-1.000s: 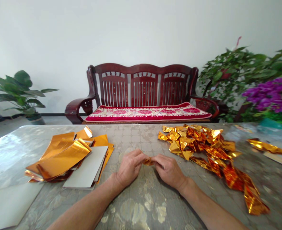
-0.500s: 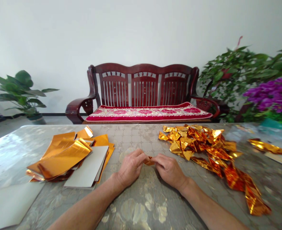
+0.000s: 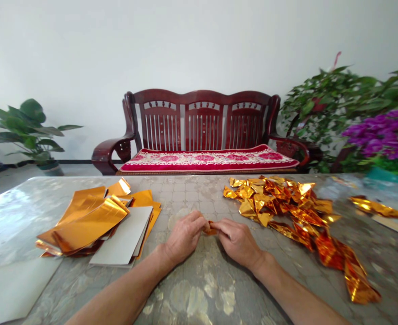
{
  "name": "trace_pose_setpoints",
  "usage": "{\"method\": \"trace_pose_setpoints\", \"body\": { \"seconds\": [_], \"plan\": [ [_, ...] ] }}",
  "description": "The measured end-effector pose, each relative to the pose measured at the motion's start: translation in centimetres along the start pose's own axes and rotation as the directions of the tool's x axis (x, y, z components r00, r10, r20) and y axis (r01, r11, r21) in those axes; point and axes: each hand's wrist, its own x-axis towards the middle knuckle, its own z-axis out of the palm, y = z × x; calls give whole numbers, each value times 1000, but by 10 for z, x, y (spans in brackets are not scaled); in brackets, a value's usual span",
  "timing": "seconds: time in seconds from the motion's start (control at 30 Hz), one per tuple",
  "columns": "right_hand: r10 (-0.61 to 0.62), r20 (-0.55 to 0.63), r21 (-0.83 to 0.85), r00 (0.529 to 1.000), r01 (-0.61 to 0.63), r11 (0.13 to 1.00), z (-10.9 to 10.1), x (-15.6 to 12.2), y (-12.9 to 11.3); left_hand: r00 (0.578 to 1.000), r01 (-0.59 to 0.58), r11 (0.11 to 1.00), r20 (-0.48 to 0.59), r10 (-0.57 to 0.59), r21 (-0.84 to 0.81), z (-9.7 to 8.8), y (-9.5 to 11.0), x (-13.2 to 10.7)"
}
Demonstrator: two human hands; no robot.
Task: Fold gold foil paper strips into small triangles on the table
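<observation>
Between my two hands, just above the patterned table (image 3: 188, 293), is a small folded piece of gold foil paper (image 3: 211, 229), mostly hidden by fingers. My left hand (image 3: 186, 234) pinches its left end. My right hand (image 3: 238, 240) is closed on the right end, with the forefinger stretched along it. To the left lies a loose stack of gold foil sheets (image 3: 90, 216), with a pale sheet (image 3: 124, 239) face up on its near side. A heap of folded gold foil pieces (image 3: 283, 203) lies to the right, trailing towards the near right.
Another pale sheet (image 3: 12, 289) lies at the table's near left. Clear plastic wrapping (image 3: 344, 187) and a single folded foil piece (image 3: 378, 207) are at the far right. Behind the table stands a wooden bench (image 3: 204, 119) with a red cushion (image 3: 209, 161). Plants flank it.
My right hand's fingers have shifted slightly on the small foil piece, the forefinger now reaching further across it. My left hand stays almost still. The stack and heap look the same.
</observation>
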Motion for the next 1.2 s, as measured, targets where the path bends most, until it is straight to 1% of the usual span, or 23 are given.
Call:
{"method": "trace_pose_setpoints", "body": {
  "seconds": [0.13,0.33,0.53,0.73,0.93,1.07,1.2],
  "plan": [
    [-23,-8,-5,1000,23,1000,-1,0,0,1000,13,1000,-10,-13,-14,1,-1,-1],
    [-19,-6,18,1000,19,1000,-1,0,1,999,20,1000,-36,-21,-18,5,-5,-1],
    [-21,-22,14,1000,21,1000,1,0,1,987,121,992,-106,-122,-15,10,-8,0],
    [8,-93,15,996,-7,1000,2,1,3,986,151,988,-63,-152,-25,11,-13,2],
    [65,-78,18,995,-64,998,2,3,5,985,168,985,-46,-169,-29,8,-12,3],
    [125,-43,33,991,-123,992,0,5,3,981,193,981,-28,-193,3,8,-9,3],
    [150,-33,13,988,-149,989,-1,6,1,981,193,980,-25,-192,44,8,-9,2]
  ]
}}
